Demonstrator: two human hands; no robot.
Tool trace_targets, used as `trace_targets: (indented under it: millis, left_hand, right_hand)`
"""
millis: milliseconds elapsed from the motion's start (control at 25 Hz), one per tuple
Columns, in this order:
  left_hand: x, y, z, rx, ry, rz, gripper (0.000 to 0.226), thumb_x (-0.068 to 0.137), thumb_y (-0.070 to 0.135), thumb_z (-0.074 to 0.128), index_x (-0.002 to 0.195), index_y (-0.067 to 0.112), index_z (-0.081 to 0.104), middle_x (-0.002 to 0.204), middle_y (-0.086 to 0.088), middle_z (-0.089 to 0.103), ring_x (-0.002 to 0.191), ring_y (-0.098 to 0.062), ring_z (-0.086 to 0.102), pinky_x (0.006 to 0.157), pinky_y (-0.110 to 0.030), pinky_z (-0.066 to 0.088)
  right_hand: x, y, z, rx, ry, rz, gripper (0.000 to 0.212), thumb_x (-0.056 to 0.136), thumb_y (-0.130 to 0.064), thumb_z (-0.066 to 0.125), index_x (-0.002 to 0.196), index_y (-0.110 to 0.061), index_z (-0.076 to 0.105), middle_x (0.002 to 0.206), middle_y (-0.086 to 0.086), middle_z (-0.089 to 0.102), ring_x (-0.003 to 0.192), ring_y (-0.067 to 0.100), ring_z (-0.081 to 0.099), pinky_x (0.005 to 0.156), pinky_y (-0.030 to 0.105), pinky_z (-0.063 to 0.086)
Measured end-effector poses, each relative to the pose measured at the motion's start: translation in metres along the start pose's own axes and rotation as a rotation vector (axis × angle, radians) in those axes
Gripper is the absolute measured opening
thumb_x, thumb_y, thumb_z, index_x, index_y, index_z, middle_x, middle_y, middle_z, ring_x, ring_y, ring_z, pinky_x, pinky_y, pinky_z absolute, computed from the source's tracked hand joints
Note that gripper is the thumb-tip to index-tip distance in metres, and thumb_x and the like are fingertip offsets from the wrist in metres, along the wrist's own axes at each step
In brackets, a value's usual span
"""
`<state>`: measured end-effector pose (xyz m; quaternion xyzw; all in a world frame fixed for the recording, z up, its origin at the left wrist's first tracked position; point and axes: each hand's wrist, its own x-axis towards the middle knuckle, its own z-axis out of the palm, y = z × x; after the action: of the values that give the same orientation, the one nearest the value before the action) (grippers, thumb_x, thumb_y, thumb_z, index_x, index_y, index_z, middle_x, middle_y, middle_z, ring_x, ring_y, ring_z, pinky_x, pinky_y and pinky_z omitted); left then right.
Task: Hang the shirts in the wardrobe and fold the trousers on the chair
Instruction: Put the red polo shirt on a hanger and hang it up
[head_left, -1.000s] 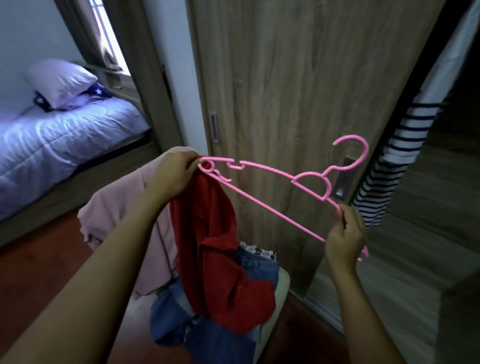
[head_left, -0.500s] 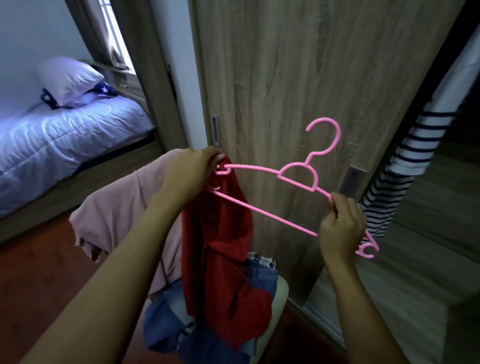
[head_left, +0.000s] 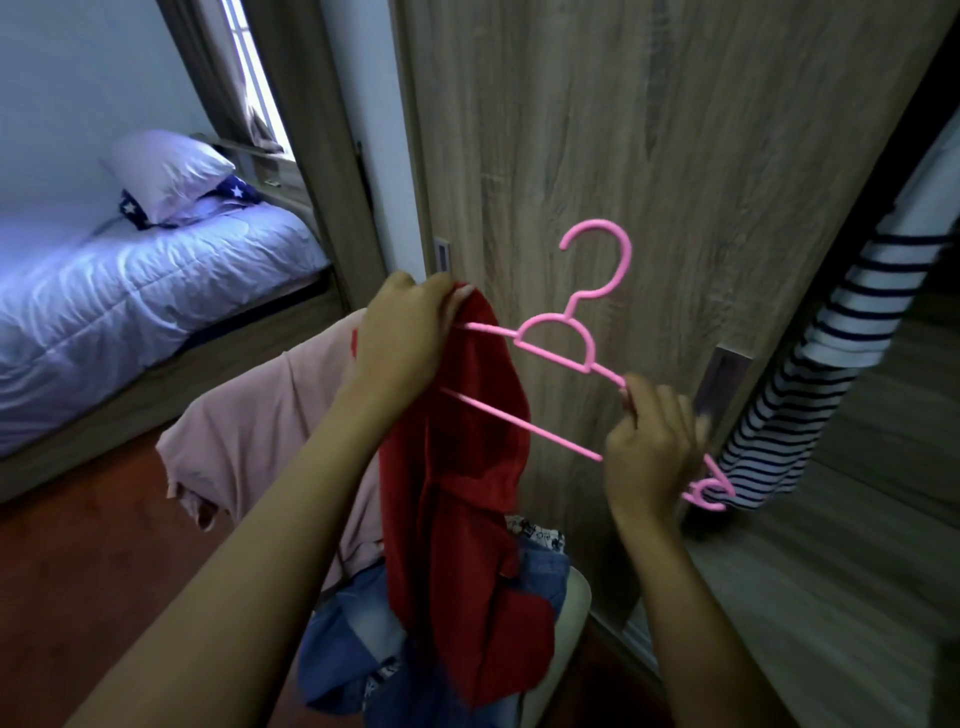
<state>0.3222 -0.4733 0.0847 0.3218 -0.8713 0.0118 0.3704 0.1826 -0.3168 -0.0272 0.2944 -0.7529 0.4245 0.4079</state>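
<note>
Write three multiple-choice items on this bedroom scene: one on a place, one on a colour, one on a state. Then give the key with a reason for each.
1. Where does the white pillow lie?
A. on the bed with the pale quilt
B. on the floor
C. on the chair

2. What colour is the thin plastic clothes hanger?
A. blue
B. pink
C. white

3. What is the left hand doing?
A. hanging empty
B. pressing flat on the door
C. gripping the red fabric shirt at the hanger's end

Key:
1 A, the pillow sits at the bed's head.
2 B, its hook and bars are pink.
3 C, its fingers curl round red cloth where the hanger's arm ends.
</note>
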Motion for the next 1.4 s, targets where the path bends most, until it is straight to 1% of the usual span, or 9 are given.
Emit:
trace_targets:
  millis: [240, 360, 440, 520, 680, 840, 1000, 1200, 1400]
  left_hand:
    - [0.012, 0.007, -0.018, -0.34, -0.013, 0.05, 0.056, 0.094, 0.05, 0.034, 0.082, 0.008, 0.069, 0.077, -0.012, 0.071, 0.077, -0.027, 0.066, 0.072, -0.039, 0.046]
    - [0.016, -0.021, -0.027, -0.121, 0.036, 0.161, 0.049, 0.092, 0.054, 0.036, 0.095, 0.018, 0.07, 0.085, 0.002, 0.069, 0.09, -0.027, 0.057, 0.077, -0.035, 0.042]
    - [0.02, -0.037, -0.028, 0.094, -0.131, 0.279, 0.057, 0.083, 0.067, 0.035, 0.103, 0.024, 0.067, 0.097, 0.0, 0.07, 0.096, -0.029, 0.056, 0.08, -0.037, 0.042]
    - [0.019, -0.042, -0.025, 0.015, -0.254, 0.323, 0.061, 0.077, 0.068, 0.038, 0.098, 0.018, 0.066, 0.092, -0.008, 0.07, 0.089, -0.03, 0.063, 0.07, -0.032, 0.04]
    - [0.016, -0.043, -0.028, -0.131, -0.11, 0.222, 0.047, 0.08, 0.061, 0.047, 0.082, 0.018, 0.066, 0.075, -0.007, 0.068, 0.074, -0.027, 0.064, 0.059, -0.03, 0.038]
    - [0.017, -0.044, -0.037, -0.096, 0.027, 0.066, 0.032, 0.087, 0.048, 0.058, 0.087, 0.017, 0.066, 0.077, -0.004, 0.065, 0.078, -0.021, 0.061, 0.06, -0.027, 0.028]
    - [0.022, -0.05, -0.045, -0.211, 0.03, 0.075, 0.03, 0.085, 0.049, 0.058, 0.084, 0.019, 0.065, 0.068, 0.004, 0.057, 0.066, -0.012, 0.053, 0.06, -0.031, 0.039]
    - [0.023, -0.056, -0.052, -0.325, -0.045, 0.131, 0.017, 0.086, 0.038, 0.062, 0.078, 0.022, 0.061, 0.062, 0.009, 0.055, 0.059, 0.001, 0.048, 0.057, -0.013, 0.033]
    - [0.022, -0.074, -0.052, -0.308, 0.0, 0.14, 0.016, 0.086, 0.033, 0.062, 0.079, 0.019, 0.061, 0.063, 0.011, 0.053, 0.06, -0.001, 0.045, 0.06, -0.021, 0.035]
  right_hand:
    - [-0.004, -0.027, 0.013, 0.316, -0.075, 0.208, 0.025, 0.087, -0.016, 0.047, 0.088, -0.005, 0.07, 0.071, 0.007, 0.065, 0.068, 0.022, 0.052, 0.067, 0.026, 0.026]
    - [0.001, -0.021, 0.012, 0.441, -0.079, 0.267, 0.027, 0.087, -0.015, 0.046, 0.089, 0.0, 0.069, 0.075, 0.011, 0.065, 0.071, 0.029, 0.057, 0.067, 0.03, 0.038]
    - [0.004, -0.02, 0.015, 0.46, -0.093, 0.282, 0.021, 0.087, -0.007, 0.049, 0.09, -0.001, 0.069, 0.076, 0.009, 0.065, 0.072, 0.03, 0.058, 0.065, 0.029, 0.039]
    - [0.008, -0.022, 0.018, 0.491, -0.128, 0.289, 0.016, 0.085, -0.003, 0.053, 0.088, -0.002, 0.069, 0.076, 0.008, 0.065, 0.072, 0.03, 0.058, 0.065, 0.029, 0.038]
    - [0.028, -0.031, 0.021, 0.541, -0.193, 0.264, 0.018, 0.088, -0.009, 0.057, 0.098, -0.008, 0.071, 0.088, 0.006, 0.068, 0.085, 0.028, 0.059, 0.075, 0.035, 0.045]
    - [0.02, -0.047, 0.004, 0.636, 0.051, 0.123, 0.016, 0.094, -0.014, 0.05, 0.098, -0.011, 0.065, 0.092, 0.001, 0.06, 0.088, 0.014, 0.054, 0.083, 0.03, 0.043]
    - [-0.051, -0.061, 0.013, 0.831, -0.409, 0.637, 0.009, 0.095, -0.029, 0.05, 0.093, -0.021, 0.053, 0.082, -0.004, 0.054, 0.072, 0.002, 0.053, 0.067, 0.031, 0.042]
    - [-0.059, -0.046, 0.065, 0.512, -0.823, 0.742, 0.054, 0.088, -0.027, 0.064, 0.134, -0.007, 0.046, 0.133, 0.012, 0.043, 0.121, 0.026, 0.047, 0.1, 0.034, 0.038]
    - [-0.038, -0.027, 0.089, 0.556, -0.847, 0.789, 0.012, 0.087, -0.007, 0.061, 0.094, -0.001, 0.069, 0.083, 0.015, 0.068, 0.081, 0.024, 0.066, 0.069, 0.03, 0.047]
